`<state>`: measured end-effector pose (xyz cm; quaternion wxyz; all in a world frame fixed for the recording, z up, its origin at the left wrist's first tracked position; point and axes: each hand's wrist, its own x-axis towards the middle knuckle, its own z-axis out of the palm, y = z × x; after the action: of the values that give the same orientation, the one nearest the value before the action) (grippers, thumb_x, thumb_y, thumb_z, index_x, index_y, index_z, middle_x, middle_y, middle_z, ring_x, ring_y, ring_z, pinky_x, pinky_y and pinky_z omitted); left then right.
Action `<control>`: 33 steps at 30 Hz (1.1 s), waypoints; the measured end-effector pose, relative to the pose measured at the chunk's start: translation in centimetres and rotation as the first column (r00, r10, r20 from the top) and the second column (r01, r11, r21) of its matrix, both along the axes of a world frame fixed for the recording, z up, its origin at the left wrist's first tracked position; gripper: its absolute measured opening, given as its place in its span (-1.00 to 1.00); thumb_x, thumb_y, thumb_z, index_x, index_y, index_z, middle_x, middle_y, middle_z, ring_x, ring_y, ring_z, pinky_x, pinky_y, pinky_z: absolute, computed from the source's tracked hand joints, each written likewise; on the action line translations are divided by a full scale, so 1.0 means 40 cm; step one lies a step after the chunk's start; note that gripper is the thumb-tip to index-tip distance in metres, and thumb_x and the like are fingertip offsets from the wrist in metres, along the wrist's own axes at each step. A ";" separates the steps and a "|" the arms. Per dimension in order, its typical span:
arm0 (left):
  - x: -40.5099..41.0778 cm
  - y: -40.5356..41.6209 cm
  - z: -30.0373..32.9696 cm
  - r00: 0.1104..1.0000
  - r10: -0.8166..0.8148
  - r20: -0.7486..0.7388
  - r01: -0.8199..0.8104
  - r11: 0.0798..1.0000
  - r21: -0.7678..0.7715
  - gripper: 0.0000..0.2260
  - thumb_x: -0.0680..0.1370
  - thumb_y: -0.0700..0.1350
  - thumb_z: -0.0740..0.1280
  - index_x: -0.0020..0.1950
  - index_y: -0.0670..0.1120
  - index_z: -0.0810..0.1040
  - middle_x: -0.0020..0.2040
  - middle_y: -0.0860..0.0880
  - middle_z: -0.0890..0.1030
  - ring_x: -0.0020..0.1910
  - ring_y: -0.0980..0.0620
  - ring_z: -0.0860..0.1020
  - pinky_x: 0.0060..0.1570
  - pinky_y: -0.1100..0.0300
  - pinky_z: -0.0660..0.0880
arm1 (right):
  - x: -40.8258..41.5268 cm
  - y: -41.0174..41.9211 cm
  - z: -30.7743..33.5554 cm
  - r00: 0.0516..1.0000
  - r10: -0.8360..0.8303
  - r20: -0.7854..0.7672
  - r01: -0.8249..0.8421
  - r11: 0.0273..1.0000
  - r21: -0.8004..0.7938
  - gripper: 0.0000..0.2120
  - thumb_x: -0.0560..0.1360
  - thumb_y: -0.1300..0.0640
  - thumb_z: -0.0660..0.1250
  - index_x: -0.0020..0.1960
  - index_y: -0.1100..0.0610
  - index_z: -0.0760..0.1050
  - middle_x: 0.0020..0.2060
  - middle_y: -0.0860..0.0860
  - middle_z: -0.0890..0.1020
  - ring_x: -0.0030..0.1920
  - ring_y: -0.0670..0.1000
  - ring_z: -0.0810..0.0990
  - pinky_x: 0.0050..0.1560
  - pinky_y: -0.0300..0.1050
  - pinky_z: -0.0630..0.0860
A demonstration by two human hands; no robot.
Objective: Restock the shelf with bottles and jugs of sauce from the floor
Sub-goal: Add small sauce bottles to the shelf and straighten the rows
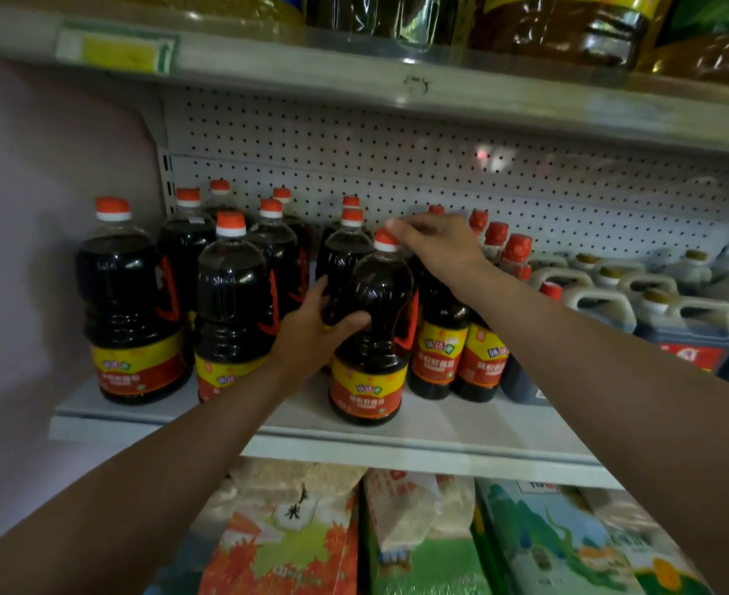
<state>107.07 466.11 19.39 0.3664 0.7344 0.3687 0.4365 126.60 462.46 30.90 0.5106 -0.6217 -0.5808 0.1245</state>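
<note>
Nearest, the soy sauce bottle (369, 337) stands upright at the front of the middle shelf (440, 427), its long axis vertical. The left hand (311, 332) wraps its waist, thumb across the front. The right hand (435, 246) pinches the red cap (385, 240) from above. Open shelf lies behind and left, between the bottle rows (234, 294), so the push probably goes straight back.

Colours and patterns on the sauce shelf.
Dark brown-black sauce bottles (369, 332) carry orange-red caps with white collars and yellow-and-red labels; the jugs (689, 326) are pale, with what appear to be gold caps; the back panel (397, 165) is white, dotted with dark holes; the shelf (397, 448) is pale grey.
</note>
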 end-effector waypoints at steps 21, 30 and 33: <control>0.097 0.262 0.147 0.993 0.058 0.099 -0.009 0.901 -0.433 -0.30 0.45 0.49 0.09 0.55 0.25 0.22 0.53 -0.07 0.35 0.45 -0.18 0.37 0.39 -0.20 0.37 | -0.022 0.283 0.113 0.992 0.102 0.072 -0.080 0.962 -0.261 -0.57 0.37 -0.02 0.62 0.20 0.06 0.68 0.37 0.04 0.57 0.31 0.07 0.56 0.38 -0.01 0.48; 0.110 0.246 0.157 0.988 0.118 0.099 -0.056 0.875 -0.480 -0.40 0.55 0.35 0.21 0.51 0.09 0.33 0.39 -0.11 0.49 0.32 -0.21 0.49 0.28 -0.24 0.46 | 0.006 0.280 0.108 0.989 0.073 0.132 -0.041 0.972 -0.231 -0.71 0.41 0.07 0.60 0.11 0.05 0.71 0.22 0.00 0.67 0.17 -0.04 0.61 0.10 -0.26 0.46; 0.114 0.248 0.165 0.985 0.146 0.088 -0.087 0.876 -0.474 -0.42 0.57 0.30 0.24 0.49 0.00 0.34 0.36 -0.13 0.50 0.28 -0.22 0.52 0.26 -0.22 0.48 | 0.007 0.280 0.119 0.978 0.071 0.197 -0.024 0.972 -0.232 -0.69 0.44 0.07 0.57 0.17 0.07 0.70 0.23 0.01 0.67 0.21 -0.02 0.61 0.12 -0.26 0.45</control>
<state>111.61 476.04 26.01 0.5276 0.5727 0.4837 0.3996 126.88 473.65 35.64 0.3704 -0.6715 -0.6267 0.1383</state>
